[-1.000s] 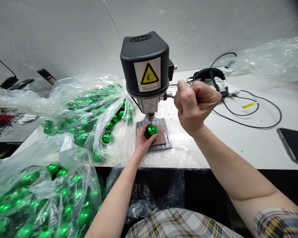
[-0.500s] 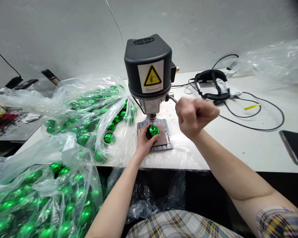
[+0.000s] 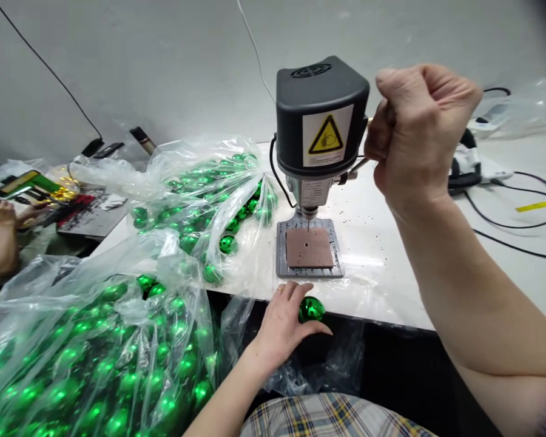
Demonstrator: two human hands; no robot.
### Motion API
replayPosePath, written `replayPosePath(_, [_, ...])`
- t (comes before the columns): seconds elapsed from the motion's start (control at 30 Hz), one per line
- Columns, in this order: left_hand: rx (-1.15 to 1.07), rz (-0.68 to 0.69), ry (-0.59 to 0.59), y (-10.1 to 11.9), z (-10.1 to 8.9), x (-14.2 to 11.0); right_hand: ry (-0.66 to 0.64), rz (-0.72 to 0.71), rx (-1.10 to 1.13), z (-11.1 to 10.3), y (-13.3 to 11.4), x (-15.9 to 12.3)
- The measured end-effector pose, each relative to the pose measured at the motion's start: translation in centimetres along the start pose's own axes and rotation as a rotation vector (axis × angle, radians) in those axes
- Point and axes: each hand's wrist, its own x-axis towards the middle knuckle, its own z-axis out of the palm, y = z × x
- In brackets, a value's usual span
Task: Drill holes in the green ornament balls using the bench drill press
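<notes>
My left hand point(image 3: 284, 320) holds a shiny green ball point(image 3: 311, 309) at the table's front edge, just below the drill's grey base plate point(image 3: 309, 270). A brown pad point(image 3: 309, 247) with a small hole lies bare on that plate, under the drill bit. The small black bench drill point(image 3: 321, 118) stands behind it with a yellow warning label. My right hand point(image 3: 416, 136) is fisted around the drill's feed lever point(image 3: 357, 165), raised high to the right of the drill head.
A clear plastic bag of green balls point(image 3: 200, 200) lies on the white table left of the drill. A second bag of green balls point(image 3: 91, 352) hangs below at the lower left. Cables and a headset point(image 3: 471, 167) lie at the right. Another person's hands point(image 3: 0, 233) are at far left.
My left hand took the green ball off the brown pad and drew it back to the table's edge. My right hand rose with the lever, and the drill bit lifted.
</notes>
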Motion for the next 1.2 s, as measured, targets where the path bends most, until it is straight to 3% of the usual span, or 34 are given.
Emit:
replayPosePath(0.1, [0.146,-0.021,0.305,-2.3,-2.9,1.4,0.012,-0.017,-0.026,-0.1,0.1,0.0])
replayPosePath(0.17, [0.334,-0.152,0.43,-4.7,-5.7,3.8,0.006,-0.028,-0.01,-0.1,0.2,0.1])
replayPosePath(0.2, [0.448,-0.232,0.4,-5.9,-7.0,5.0,0.004,-0.031,-0.001,-0.1,0.2,0.1])
replayPosePath(0.27, [0.642,-0.399,0.171,-8.1,-9.1,7.3,0.008,-0.033,0.002,-0.1,0.3,0.2])
replayPosePath(0.37, [0.759,-0.545,-0.127,-9.9,-10.6,9.0,0.017,-0.034,0.01,-0.1,0.4,0.2])
replayPosePath(0.47, [0.759,-0.55,-0.125,-10.2,-10.7,9.1,0.003,-0.058,0.043,-0.1,0.4,0.1])
replayPosePath(0.5, [0.72,-0.527,-0.061,-9.9,-10.6,9.0,-0.006,-0.066,0.053,-0.1,0.4,0.1])
replayPosePath(0.57, [0.514,-0.434,0.188,-8.9,-10.3,8.7,-0.016,-0.079,0.068,-0.1,0.4,0.1])
replayPosePath(0.63, [0.078,-0.312,0.468,-7.4,-9.5,8.6,-0.016,-0.078,0.077,-0.2,0.5,0.1])
replayPosePath(0.67, [-0.197,-0.275,0.547,-6.5,-8.8,8.7,-0.016,-0.073,0.079,-0.2,0.5,0.1])
replayPosePath(0.7, [-0.484,-0.266,0.569,-5.6,-8.0,8.8,-0.016,-0.069,0.08,-0.2,0.5,0.1])
replayPosePath(0.77, [-0.987,-0.339,0.491,-4.1,-6.0,9.0,-0.023,-0.056,0.074,-0.1,0.4,0.1])
replayPosePath(0.83, [-1.278,-0.488,0.382,-3.4,-3.9,9.3,-0.025,-0.053,0.055,-0.1,0.3,-0.1])
replayPosePath(0.9, [-1.371,-0.61,0.343,-3.5,-2.2,9.6,-0.03,-0.037,0.011,-0.2,0.0,-0.2])
replayPosePath(0.97, [-1.363,-0.635,0.371,-4.2,-0.9,9.9,-0.038,-0.015,-0.039,-0.2,-0.1,-0.3])
replayPosePath(1.2, [-1.144,-0.477,0.419,-5.7,1.0,10.4,-0.038,-0.027,-0.15,-0.4,0.3,-0.2])
